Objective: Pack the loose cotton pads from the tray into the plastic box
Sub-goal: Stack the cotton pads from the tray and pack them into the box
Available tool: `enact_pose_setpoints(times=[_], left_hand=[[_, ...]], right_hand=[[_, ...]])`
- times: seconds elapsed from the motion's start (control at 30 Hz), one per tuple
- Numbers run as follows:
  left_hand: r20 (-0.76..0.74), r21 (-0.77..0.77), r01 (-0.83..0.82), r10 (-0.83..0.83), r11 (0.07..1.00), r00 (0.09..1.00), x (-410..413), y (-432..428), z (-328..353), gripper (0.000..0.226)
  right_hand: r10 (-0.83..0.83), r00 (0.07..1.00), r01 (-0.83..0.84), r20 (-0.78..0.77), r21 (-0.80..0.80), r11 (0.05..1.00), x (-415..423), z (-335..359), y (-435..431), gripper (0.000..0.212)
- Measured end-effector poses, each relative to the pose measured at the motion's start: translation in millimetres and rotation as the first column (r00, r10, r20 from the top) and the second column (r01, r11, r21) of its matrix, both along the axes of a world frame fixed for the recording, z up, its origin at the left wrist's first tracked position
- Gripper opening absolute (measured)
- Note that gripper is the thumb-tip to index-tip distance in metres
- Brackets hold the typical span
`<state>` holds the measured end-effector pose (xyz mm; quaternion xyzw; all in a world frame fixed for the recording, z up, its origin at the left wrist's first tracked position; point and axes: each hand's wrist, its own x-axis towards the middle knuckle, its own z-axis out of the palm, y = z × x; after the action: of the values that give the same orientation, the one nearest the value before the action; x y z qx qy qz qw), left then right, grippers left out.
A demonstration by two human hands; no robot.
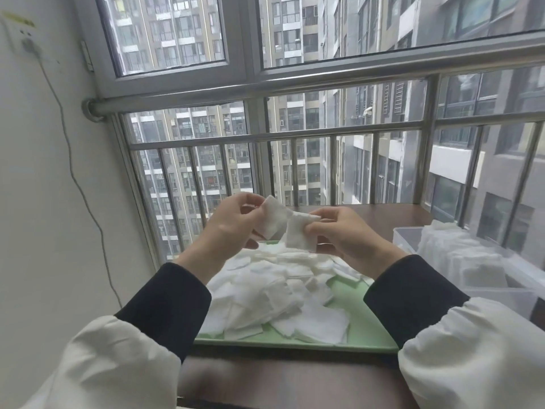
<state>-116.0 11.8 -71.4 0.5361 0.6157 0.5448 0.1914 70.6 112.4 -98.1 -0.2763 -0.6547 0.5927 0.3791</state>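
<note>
- Head view: the left hand (236, 222) pinches a cotton pad (272, 221) and the right hand (345, 234) pinches a second pad (298, 236), both raised at 12 o'clock over the tray (365, 323).
- The pads look feather-light, soft and floppy, and probably cling together; a gentle pinch at an edge or corner suits them.
- The tray holds a loose pile (274, 290).
- At 3 o'clock, the plastic box (405, 233) holds stacked pads (460, 255).

A big window (177, 33) with metal bars (332, 169) shows tall gray buildings (295, 31); a white wall (35, 187) stands left of the left hand (233, 222).
</note>
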Motion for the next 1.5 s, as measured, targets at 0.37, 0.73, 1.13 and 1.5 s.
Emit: enact_pose_setpoints(times=[0.37,0.73,1.13,1.5], left_hand=[[0.233,0.036,0.141,-0.146,0.989,0.961,32.3,1.6,-16.4,0.034],[0.035,0.087,-0.049,0.046,0.995,0.998,45.2,12.5,-19.2,0.032],[-0.306,-0.069,-0.147,0.119,0.987,0.945,18.1,15.2,-7.8,0.048],[-0.729,-0.4,-0.352,-0.061,0.847,0.682,-79.3,30.3,0.1,0.019]], right_hand=[[0.055,0.993,-0.063,-0.105,-0.077,0.995,4.1,3.0,-4.1,0.041],[0.098,0.99,-0.11,-0.105,-0.115,0.987,2.8,4.5,-4.1,0.03],[0.096,0.987,-0.108,-0.131,-0.088,0.99,1.9,2.2,-3.3,0.046],[-0.103,0.993,0.099,-0.062,-0.071,0.993,-0.9,-1.4,1.6,0.025]])
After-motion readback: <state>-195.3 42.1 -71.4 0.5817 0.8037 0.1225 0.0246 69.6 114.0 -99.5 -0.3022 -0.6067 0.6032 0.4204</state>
